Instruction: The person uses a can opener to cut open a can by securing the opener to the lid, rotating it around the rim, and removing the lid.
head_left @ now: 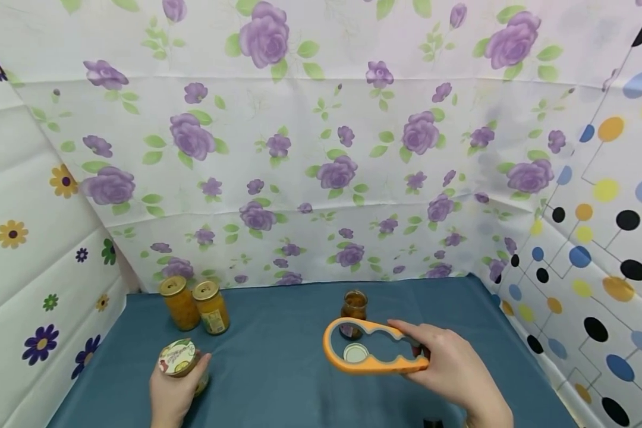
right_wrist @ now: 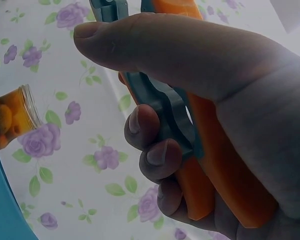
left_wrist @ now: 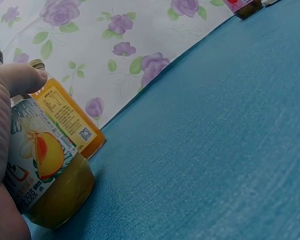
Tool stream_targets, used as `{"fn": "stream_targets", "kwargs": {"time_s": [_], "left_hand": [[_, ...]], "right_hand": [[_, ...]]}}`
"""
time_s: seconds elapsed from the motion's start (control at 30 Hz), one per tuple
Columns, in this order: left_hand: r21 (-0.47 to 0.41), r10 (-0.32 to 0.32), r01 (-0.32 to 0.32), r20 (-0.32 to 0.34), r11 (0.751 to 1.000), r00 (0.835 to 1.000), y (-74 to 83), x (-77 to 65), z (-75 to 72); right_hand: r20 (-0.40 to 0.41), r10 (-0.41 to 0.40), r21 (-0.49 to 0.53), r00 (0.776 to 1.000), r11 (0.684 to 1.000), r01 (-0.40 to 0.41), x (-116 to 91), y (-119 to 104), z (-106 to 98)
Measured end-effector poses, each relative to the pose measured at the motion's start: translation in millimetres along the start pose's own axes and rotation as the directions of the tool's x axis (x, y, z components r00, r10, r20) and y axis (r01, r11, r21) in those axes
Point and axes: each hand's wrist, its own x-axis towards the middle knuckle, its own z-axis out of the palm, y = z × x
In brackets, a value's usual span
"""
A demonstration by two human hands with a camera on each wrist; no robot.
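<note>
My left hand (head_left: pixel 172 392) grips a glass jar (left_wrist: pixel 57 192) with a fruit-printed label; its patterned lid (head_left: pixel 178 358) faces up at the front left. In my right hand (head_left: pixel 455 362) is an orange jar opener (head_left: pixel 371 366) with grey scalloped inner edges, held above the table. The right wrist view shows fingers and thumb wrapped round the opener's handles (right_wrist: pixel 230 170). Behind the opener stands a lidless glass jar (head_left: pixel 355 303) with dark orange contents. A pale round lid (head_left: pixel 355 352) lies on the table, seen through the opener's loop.
Two capped jars of orange contents, one (head_left: pixel 181 304) beside the other (head_left: pixel 212 310), stand at the back left of the blue-covered table (head_left: pixel 278 356). A small black object (head_left: pixel 433 422) shows at the bottom edge. Patterned cloth walls (head_left: pixel 299 148) enclose the back and sides.
</note>
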Motion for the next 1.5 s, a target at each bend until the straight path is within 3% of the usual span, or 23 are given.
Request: {"fn": "stream_targets", "kwargs": {"time_s": [0.47,0.9,1.13,1.23,1.37,1.5], "left_hand": [[0.024,0.027,-0.027,-0.023,0.999,0.999,3.4,-3.0,-0.1],[-0.062,0.062,-0.065,-0.049,0.996,0.997,14.9,-7.2,-2.9],[-0.102,0.050,-0.052,-0.019,0.993,0.999,19.6,-12.7,-7.4],[-0.210,0.086,-0.088,-0.018,0.974,0.996,22.7,-12.4,-5.3],[-0.372,0.163,-0.161,-0.025,0.914,0.986,28.2,-12.1,-1.7],[-0.433,0.220,-0.201,-0.008,0.879,0.976,33.0,-18.9,0.1]], "right_hand": [[0.017,0.014,0.006,1.000,1.000,-0.014,1.2,-0.8,-0.3],[-0.033,-0.009,0.034,0.999,0.999,0.010,-0.3,-1.4,-1.0],[-0.040,-0.028,0.084,0.999,0.996,0.031,-5.4,-3.9,1.6],[-0.048,-0.044,0.083,0.998,0.995,0.048,-4.1,-3.5,-1.0],[-0.069,-0.070,0.058,0.995,0.996,0.074,-0.3,-2.3,-5.5],[-0.075,-0.081,0.049,0.994,0.995,0.085,-3.9,-1.0,-6.8]]}}
